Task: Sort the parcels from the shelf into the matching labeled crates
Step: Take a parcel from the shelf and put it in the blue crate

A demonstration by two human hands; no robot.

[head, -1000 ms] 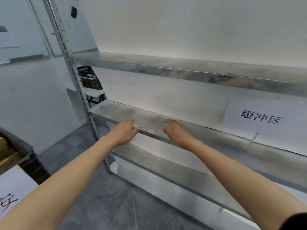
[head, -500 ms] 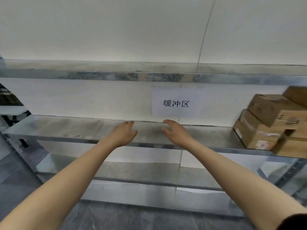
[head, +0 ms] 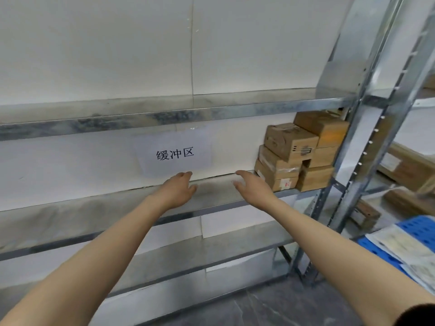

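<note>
Several brown cardboard parcels [head: 299,156] are stacked at the right end of the middle shelf [head: 94,208] of a metal rack. My left hand [head: 177,190] reaches out over that shelf, fingers relaxed and holding nothing. My right hand [head: 253,184] is stretched forward beside it, also empty, its fingertips a short way left of the bottom parcel. A white paper sign [head: 174,154] with black characters hangs on the wall behind both hands.
A perforated metal upright [head: 357,161] stands right of the parcels. Beyond it lie more cardboard boxes [head: 409,170] and a blue perforated crate [head: 419,234] with printed sheets on it. A lower shelf [head: 211,250] and grey floor lie below.
The view has swung right along the rack; the stacked parcels and the upright have come into sight near my right hand. Both hands stay outstretched and empty.
</note>
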